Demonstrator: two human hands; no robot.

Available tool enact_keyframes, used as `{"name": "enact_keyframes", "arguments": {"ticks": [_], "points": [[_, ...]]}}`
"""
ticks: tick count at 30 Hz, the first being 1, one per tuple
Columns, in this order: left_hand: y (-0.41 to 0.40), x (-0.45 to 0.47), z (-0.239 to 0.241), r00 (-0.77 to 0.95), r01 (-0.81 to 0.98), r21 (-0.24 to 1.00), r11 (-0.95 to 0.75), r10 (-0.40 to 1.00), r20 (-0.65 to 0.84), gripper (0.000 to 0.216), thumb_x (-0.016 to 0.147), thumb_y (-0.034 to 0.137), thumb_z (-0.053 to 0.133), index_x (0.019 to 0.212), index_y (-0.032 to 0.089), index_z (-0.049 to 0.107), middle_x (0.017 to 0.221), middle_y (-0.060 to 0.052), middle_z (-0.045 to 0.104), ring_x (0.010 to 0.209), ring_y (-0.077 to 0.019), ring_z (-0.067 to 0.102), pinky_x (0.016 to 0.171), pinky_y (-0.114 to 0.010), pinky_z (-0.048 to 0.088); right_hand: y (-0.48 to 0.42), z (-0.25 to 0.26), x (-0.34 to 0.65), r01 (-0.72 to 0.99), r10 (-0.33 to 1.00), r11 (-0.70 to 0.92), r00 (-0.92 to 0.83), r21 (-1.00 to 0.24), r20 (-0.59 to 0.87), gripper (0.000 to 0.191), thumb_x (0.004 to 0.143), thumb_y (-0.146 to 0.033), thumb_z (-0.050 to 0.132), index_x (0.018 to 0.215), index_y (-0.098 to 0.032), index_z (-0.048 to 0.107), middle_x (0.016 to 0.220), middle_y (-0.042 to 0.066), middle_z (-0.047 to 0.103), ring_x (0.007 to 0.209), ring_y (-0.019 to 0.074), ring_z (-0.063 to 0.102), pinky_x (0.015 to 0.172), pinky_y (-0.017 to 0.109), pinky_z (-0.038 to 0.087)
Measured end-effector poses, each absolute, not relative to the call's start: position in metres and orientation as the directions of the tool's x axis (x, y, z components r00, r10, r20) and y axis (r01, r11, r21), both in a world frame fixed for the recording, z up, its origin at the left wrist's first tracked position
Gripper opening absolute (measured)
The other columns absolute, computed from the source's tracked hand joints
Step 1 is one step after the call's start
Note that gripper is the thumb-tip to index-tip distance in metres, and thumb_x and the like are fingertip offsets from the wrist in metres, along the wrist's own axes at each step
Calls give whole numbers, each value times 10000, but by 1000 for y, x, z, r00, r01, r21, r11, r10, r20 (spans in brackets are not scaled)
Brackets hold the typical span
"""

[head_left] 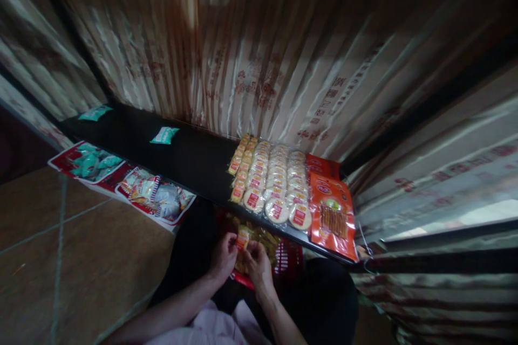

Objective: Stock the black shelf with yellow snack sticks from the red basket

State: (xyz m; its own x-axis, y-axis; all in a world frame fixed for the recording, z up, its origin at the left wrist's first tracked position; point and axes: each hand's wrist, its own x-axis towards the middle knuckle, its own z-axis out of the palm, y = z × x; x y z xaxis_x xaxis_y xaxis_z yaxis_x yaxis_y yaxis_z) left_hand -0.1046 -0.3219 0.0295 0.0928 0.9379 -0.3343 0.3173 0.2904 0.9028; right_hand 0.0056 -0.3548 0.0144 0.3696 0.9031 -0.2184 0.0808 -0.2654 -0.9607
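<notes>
Both my hands are low in the head view, over a red basket (289, 261) full of small yellow snack packets. My left hand (223, 256) and my right hand (257, 265) are closed together on one small yellow snack packet (243, 237) just above the basket. Right above them a black shelf (190, 159) carries rows of round wrapped snacks (272, 183), a column of yellow packets (241, 164) on their left and orange snack bags (332, 210) on their right.
Two green packets (164, 135) lie further left on the shelf. Red-rimmed boxes of packets (156, 197) stand on the tiled floor (73, 248) to the left. Striped curtains (259, 43) hang behind the shelf and at the right.
</notes>
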Motion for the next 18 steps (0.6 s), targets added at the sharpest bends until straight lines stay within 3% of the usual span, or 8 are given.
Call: {"name": "enact_keyframes", "arguments": {"ticks": [8,18], "points": [[-313,-115,35,-20,266,951,158,987,-159,326,731,39,408,1001,159,548,1006,-79,640,958,-171,609,901,-332,464,-334,46,-11,270,932,-130,361,-954,-24,194,705,-364,587,775,-184,579,736,36,632,693,182,594,659,295,487],[-292,-129,30,-137,280,960,13,990,27,302,737,96,421,994,161,566,999,-90,645,956,-194,611,882,-371,479,-313,65,-31,279,957,-75,290,-958,10,209,752,-334,547,891,-186,596,786,30,639,708,163,596,658,269,478]]}}
